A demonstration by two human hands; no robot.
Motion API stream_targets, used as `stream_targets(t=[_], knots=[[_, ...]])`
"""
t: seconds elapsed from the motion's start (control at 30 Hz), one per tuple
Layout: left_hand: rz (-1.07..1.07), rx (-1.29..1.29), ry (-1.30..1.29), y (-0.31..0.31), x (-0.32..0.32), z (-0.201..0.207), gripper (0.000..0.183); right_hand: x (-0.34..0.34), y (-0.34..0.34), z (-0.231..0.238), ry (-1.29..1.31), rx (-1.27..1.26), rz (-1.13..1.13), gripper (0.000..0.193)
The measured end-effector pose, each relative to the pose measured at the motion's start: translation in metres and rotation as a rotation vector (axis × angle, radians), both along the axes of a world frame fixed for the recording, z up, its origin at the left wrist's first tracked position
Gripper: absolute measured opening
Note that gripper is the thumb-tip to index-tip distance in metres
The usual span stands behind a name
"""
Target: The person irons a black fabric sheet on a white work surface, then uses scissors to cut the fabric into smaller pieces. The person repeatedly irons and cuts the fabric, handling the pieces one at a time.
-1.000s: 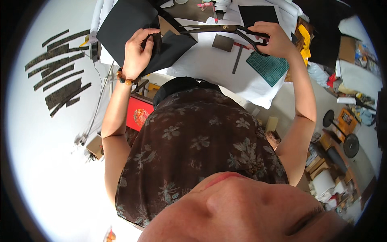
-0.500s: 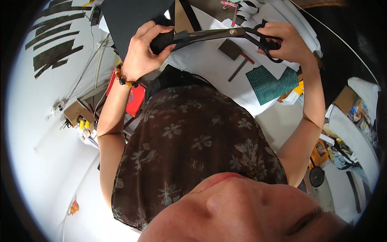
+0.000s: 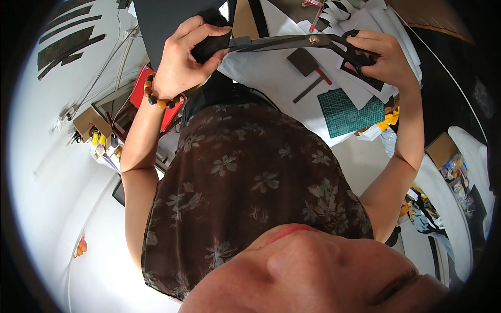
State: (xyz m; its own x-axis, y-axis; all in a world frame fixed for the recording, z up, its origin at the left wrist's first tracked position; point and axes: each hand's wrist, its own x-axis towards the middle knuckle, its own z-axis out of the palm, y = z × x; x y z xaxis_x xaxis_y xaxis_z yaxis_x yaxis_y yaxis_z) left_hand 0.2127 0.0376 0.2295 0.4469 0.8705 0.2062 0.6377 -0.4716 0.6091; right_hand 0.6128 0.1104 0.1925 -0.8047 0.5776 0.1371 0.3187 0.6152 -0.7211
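While left hand (image 3: pixel 182 62) pinches black sheet (image 3: pixel 172 21) edge, right hand (image 3: pixel 383 57) grip holding scissors (image 3: pixel 292 43).

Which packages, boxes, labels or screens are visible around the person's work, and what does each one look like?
Cardboard box: on the floor at the person's right, small, plain brown.
Cardboard box: on the floor at the person's left, brown, flaps open.
Red flat case or package: below the left hand, rectangular, partly hidden by the forearm.
No screen or sign can be made out.
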Motion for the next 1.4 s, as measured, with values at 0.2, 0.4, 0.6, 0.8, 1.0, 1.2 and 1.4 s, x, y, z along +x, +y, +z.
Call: stream_targets(t=[0.2, 0.4, 0.6, 0.8, 1.0, 1.2, 1.4], knots=[[0.002, 0.006, 0.003, -0.002, 0.000, 0.003, 0.040, -0.003, 0.008, -0.008, 0.028, 0.000, 0.028, 0.049], [0.027, -0.026, 0.005, -0.004, 0.002, 0.006, 0.041, -0.002, 0.008, -0.009, 0.043, 0.004, 0.020, 0.048], [0.025, -0.023, 0.027, -0.003, 0.001, 0.003, 0.042, -0.002, 0.008, -0.007, 0.018, 0.043, 0.037, 0.048], [0.018, -0.012, 0.013, -0.003, 0.000, 0.000, 0.041, 0.001, 0.009, -0.011, -0.023, 0.051, 0.020, 0.053], [0.021, 0.000, 0.015, -0.003, -0.002, -0.002, 0.041, 0.004, 0.011, -0.014, -0.017, 0.050, 0.039, 0.054], [-0.006, 0.000, -0.004, -0.003, 0.000, 0.001, 0.042, 0.002, 0.012, -0.013, -0.019, 0.013, 0.037, 0.051], [-0.005, 0.012, -0.014, -0.002, -0.001, 0.000, 0.042, -0.001, 0.016, -0.009, 0.001, 0.050, 0.074, 0.047]])
